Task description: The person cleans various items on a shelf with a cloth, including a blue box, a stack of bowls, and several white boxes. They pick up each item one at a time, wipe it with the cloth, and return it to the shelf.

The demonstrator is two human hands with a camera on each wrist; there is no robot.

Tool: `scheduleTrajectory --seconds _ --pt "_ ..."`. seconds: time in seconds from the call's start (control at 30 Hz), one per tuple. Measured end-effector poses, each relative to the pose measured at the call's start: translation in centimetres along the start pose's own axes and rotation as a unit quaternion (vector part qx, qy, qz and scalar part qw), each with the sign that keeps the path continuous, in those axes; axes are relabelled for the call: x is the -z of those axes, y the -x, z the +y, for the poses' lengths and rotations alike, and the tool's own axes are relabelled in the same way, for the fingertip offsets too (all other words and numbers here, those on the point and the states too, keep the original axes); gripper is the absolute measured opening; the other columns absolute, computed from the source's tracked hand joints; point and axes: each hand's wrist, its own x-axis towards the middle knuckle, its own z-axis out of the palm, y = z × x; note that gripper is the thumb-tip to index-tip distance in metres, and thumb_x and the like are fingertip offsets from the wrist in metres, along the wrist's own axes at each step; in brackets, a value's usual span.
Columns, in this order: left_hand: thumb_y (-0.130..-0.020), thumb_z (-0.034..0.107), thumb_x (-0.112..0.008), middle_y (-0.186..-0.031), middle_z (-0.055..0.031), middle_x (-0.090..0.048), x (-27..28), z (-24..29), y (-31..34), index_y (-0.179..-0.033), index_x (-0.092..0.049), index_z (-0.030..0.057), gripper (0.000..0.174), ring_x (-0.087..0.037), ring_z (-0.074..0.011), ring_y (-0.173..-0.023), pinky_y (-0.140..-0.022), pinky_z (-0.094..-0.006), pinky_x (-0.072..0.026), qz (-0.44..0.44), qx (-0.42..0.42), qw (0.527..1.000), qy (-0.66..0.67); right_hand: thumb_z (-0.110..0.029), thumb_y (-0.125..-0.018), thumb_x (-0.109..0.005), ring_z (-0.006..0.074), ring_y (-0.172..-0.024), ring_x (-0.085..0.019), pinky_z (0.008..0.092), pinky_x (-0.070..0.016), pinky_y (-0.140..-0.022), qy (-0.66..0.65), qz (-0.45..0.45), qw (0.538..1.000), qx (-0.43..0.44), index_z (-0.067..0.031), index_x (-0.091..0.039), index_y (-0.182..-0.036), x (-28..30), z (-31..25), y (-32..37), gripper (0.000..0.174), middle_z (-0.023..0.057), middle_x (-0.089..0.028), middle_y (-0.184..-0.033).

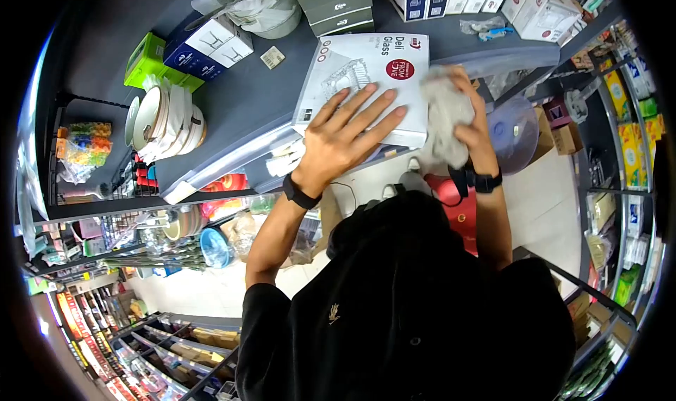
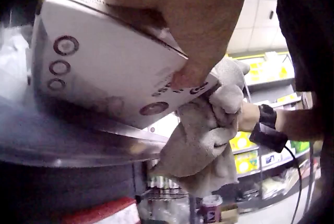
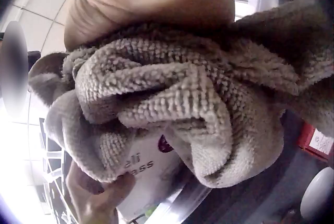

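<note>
Though past shelf [image 1: 232,112] edge, box [image 1: 352,70] beside cloth [image 1: 445,116]

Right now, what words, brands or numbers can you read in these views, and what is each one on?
"Deli Glass": top of the white cardboard box under the flat left hand.
"FROM LOVE": red round sticker on that box.
"eli", "ass": same box, right wrist view, rest hidden by the grey towelling cloth that the right hand grips.
Print on the grey stacked boxes: too small to read.

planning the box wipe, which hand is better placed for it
Right. The right hand grips the grey cloth at the box edge; the left hand lies flat on the box top.
</note>
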Motion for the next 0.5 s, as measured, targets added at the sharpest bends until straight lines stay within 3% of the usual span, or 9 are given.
scheduleTrajectory --seconds 0.07,0.13,0.2,0.27,0.33,0.4,0.47,0.5 --pt "-0.077 0.025 -0.072 -0.130 0.0026 -0.065 0.3 -1.0 0.9 -0.119 -0.070 0.0252 0.042 -0.060 -0.0212 -0.121 -0.098 -0.0395 -0.0505 0.005 -0.036 0.999 0.004 -0.012 -0.064 -0.061 0.0278 -0.123 -0.052 0.0347 -0.0353 -0.107 0.055 0.060 0.997 0.006 0.0027 -0.056 -0.124 -0.7 1.9 -1.5 0.062 0.0164 -0.054 -0.129" --pt "-0.076 0.025 -0.073 -0.129 0.0036 -0.065 0.3 -1.6 1.7 -0.117 -0.070 0.0260 0.041 -0.060 -0.0204 -0.122 -0.098 -0.0387 -0.0505 0.017 -0.041 0.999 0.020 -0.009 -0.072 -0.062 0.0225 -0.112 -0.058 0.0325 -0.0419 -0.100 0.111 0.122 0.984 -0.072 0.0021 -0.056 -0.127 -1.1 2.2 -3.1 0.056 0.0142 -0.061 -0.119" --pt "-0.077 0.025 -0.073 -0.130 0.0040 -0.065 0.7 -2.1 2.4 -0.120 -0.069 0.0271 0.043 -0.060 -0.0195 -0.121 -0.097 -0.0370 -0.0509 0.017 -0.038 0.999 0.035 -0.010 -0.076 -0.063 0.0198 -0.107 -0.059 0.0309 -0.0441 -0.096 0.122 0.138 0.976 -0.117 0.0022 -0.057 -0.127 -2.0 0.8 -3.3 0.053 0.0123 -0.064 -0.115" --pt "-0.074 0.023 -0.075 -0.136 0.0050 -0.061 0.6 -2.8 3.6 -0.123 -0.065 0.0289 0.051 -0.057 -0.0178 -0.124 -0.102 -0.0354 -0.0429 0.023 -0.036 0.999 0.021 -0.011 -0.079 -0.064 0.0170 -0.102 -0.060 0.0293 -0.0464 -0.092 0.127 0.142 0.965 -0.178 0.0022 -0.057 -0.127 -2.8 -0.5 -3.2 0.050 0.0104 -0.066 -0.110" --pt "-0.066 0.019 -0.080 -0.137 0.0061 -0.060 0.5 -3.6 4.9 -0.122 -0.065 0.0301 0.059 -0.054 -0.0204 -0.126 -0.104 -0.0399 -0.0381 0.026 -0.022 0.999 0.042 -0.013 -0.081 -0.065 0.0144 -0.099 -0.061 0.0267 -0.0479 -0.087 0.051 0.127 0.978 -0.159 0.0018 -0.057 -0.129 -3.2 -0.1 -2.7 0.050 0.0087 -0.067 -0.108" --pt "-0.058 0.014 -0.082 -0.138 0.0073 -0.059 0.8 -3.7 5.3 -0.121 -0.064 0.0299 0.067 -0.051 -0.0232 -0.127 -0.103 -0.0444 -0.0366 0.025 -0.005 0.998 0.050 -0.014 -0.082 -0.066 0.0165 -0.101 -0.060 0.0286 -0.0480 -0.091 -0.029 0.102 0.983 -0.147 -0.0019 -0.053 -0.137 -2.4 1.7 -1.8 0.058 0.0101 -0.065 -0.116" --pt "-0.055 0.006 -0.080 -0.143 0.0073 -0.055 1.0 -3.1 5.4 -0.121 -0.063 0.0289 0.073 -0.046 -0.0239 -0.131 -0.104 -0.0459 -0.0330 0.022 0.036 0.996 0.076 -0.020 -0.091 -0.056 0.0260 -0.115 -0.063 0.0371 -0.0477 -0.103 -0.196 0.131 0.942 -0.239 0.0012 -0.045 -0.142 1.0 5.7 0.3 0.056 0.0167 -0.058 -0.133" --pt "-0.054 0.007 -0.081 -0.145 0.0052 -0.052 0.7 -2.6 5.6 -0.124 -0.061 0.0279 0.076 -0.045 -0.0251 -0.132 -0.105 -0.0469 -0.0323 0.030 0.044 0.997 0.051 -0.028 -0.094 -0.058 0.0284 -0.117 -0.062 0.0434 -0.0466 -0.105 -0.284 0.122 0.914 -0.261 -0.0029 -0.039 -0.147 3.6 9.0 1.1 0.062 0.0187 -0.057 -0.135"
